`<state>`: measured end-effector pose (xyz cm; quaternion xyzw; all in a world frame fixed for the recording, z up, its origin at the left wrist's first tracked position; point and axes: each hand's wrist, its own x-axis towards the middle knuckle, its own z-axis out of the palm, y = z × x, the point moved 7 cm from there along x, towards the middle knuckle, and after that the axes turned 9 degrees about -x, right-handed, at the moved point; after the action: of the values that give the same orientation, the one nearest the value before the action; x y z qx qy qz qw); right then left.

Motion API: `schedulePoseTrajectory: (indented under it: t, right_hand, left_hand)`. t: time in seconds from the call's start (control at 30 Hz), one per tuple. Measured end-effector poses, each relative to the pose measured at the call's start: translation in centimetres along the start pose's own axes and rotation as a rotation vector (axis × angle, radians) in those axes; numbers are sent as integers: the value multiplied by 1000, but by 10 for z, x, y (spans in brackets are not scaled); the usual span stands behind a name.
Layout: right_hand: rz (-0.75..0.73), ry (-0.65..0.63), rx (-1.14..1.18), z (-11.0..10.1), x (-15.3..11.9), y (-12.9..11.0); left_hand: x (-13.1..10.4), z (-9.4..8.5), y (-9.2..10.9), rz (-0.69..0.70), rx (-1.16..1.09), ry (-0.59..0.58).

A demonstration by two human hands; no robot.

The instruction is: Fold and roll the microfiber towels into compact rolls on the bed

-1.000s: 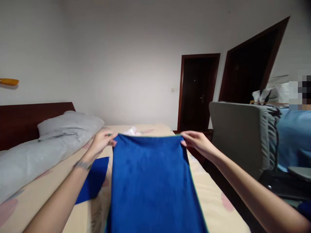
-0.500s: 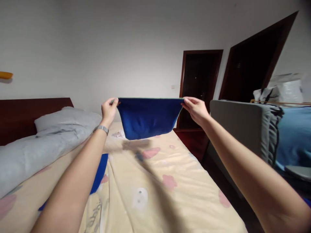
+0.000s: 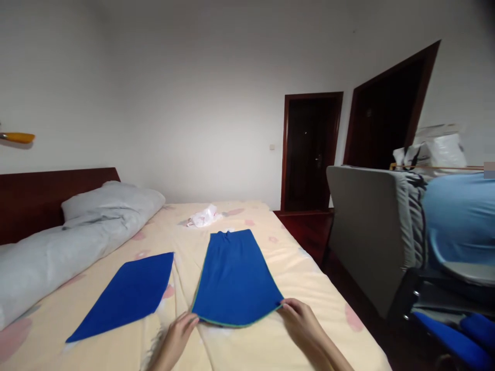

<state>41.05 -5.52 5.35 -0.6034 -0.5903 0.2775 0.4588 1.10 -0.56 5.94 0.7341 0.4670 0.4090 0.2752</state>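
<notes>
A blue cloth [image 3: 236,278] with a thin green edge lies spread on the bed, its far end slightly rumpled. My left hand [image 3: 180,332] pinches its near left corner. At the near right corner, my right hand [image 3: 299,314] grips the same cloth between thumb and fingers. The near edge sags a little between the two hands. To the left, a second blue cloth [image 3: 126,293] rests flat on the sheet, touched by neither hand.
The bed sheet [image 3: 320,314] is cream with pink patterns. A crumpled white plastic bag [image 3: 203,216] sits beyond the cloth. Along the left lies a grey quilt [image 3: 88,221] by the headboard [image 3: 23,201]. A grey folded panel [image 3: 363,232] and a chair [image 3: 460,232] stand right.
Both hands have come down and nearer with the cloth, which was held up in the air and now lies on the bed. The second blue cloth is no longer covered by my left arm.
</notes>
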Motion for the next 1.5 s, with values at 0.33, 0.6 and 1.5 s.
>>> schedulePoseTrajectory:
  t: [0.33, 0.6, 1.5]
  right_hand:
    - [-26, -84, -65, -4, -72, 53]
    - [69, -27, -50, 0, 19, 51]
    - [371, -266, -280, -1, 10, 72]
  left_hand:
    - [-63, -15, -39, -245, -92, -80]
    - [19, -4, -31, -203, -190, 123]
    - [14, 1, -68, -548, 207, 85]
